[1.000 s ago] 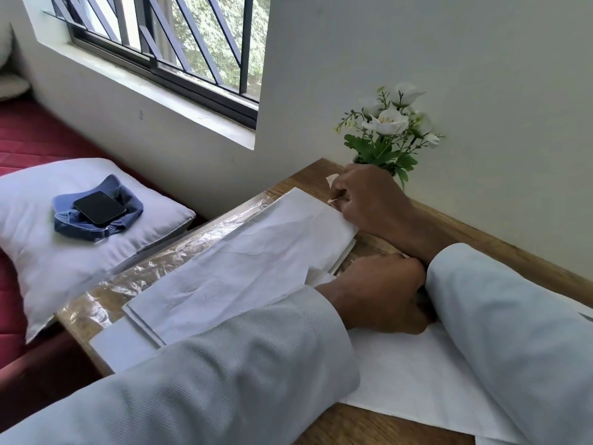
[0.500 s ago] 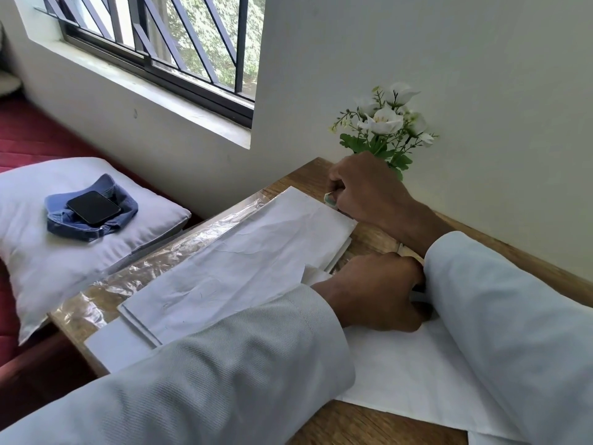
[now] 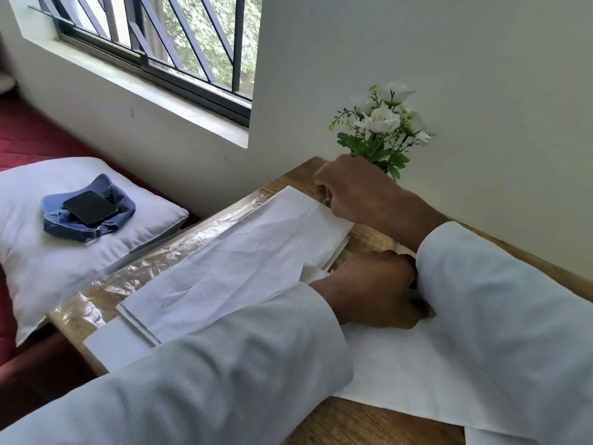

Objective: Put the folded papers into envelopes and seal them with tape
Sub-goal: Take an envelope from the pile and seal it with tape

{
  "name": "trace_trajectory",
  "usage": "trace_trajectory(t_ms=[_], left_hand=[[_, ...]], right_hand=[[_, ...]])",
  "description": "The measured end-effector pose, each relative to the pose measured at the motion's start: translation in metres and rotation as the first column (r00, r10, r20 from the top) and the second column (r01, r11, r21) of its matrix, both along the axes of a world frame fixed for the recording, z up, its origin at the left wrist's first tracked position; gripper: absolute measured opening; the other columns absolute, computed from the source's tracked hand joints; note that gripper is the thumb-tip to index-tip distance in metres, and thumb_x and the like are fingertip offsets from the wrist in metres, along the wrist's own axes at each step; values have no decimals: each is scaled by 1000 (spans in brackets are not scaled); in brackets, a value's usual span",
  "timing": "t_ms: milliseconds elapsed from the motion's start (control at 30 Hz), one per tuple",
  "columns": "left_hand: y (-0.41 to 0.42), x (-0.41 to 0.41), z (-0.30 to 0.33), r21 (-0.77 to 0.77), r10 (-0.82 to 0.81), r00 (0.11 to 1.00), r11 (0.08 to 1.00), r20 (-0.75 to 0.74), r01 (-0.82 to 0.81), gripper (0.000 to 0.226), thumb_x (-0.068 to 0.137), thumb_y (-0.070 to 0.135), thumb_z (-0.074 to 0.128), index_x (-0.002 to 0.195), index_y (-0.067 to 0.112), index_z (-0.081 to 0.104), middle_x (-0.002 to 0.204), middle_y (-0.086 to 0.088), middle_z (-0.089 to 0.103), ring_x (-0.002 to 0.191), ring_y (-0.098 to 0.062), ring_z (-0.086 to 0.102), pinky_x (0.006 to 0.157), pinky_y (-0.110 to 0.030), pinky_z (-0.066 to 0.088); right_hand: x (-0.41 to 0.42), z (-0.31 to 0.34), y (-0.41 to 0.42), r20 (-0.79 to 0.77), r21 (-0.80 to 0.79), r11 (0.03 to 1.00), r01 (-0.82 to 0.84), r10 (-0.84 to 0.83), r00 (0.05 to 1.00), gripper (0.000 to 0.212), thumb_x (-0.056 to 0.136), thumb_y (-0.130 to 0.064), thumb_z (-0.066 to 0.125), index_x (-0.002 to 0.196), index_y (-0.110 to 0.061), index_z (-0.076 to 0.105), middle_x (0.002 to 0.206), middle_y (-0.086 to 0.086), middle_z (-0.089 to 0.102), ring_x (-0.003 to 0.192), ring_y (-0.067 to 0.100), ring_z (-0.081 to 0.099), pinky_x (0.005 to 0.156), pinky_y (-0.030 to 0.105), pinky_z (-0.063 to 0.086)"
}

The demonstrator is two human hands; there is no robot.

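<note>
A stack of white envelopes lies slantwise on the wooden table, on top of crinkled clear plastic. My right hand is at the stack's far corner, fingers pinched on a small pale strip that looks like tape, touching the top envelope's edge. My left hand rests knuckles-up, fingers curled, on a large white sheet beside the stack's near corner. Whatever is under its palm is hidden. A folded white paper peeks out next to that hand.
White flowers stand at the table's back edge by the wall, just behind my right hand. To the left, below the table, a white pillow carries a blue cloth and a black phone. A barred window is above.
My right hand has dropped slightly, bringing the pale strip from above the envelope corner down onto it. My left hand has stayed pressed in place.
</note>
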State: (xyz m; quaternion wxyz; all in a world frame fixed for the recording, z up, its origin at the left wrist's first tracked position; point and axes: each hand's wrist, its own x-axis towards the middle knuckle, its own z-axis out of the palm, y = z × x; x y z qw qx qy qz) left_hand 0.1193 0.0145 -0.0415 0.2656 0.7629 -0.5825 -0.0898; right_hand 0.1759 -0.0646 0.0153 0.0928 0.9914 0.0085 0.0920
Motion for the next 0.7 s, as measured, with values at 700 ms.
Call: trace_trajectory(t_ms=[700], left_hand=[[-1, 3, -1, -16, -51, 996, 999, -68, 50, 42, 91, 36, 63, 128, 18, 61, 126, 0, 65, 110, -20, 61, 94, -32, 50]], right_hand=[[3, 7, -2, -79, -62, 997, -40, 35, 996, 20, 78, 6, 59, 72, -12, 63, 92, 12, 66, 79, 30, 63, 58, 28, 37]])
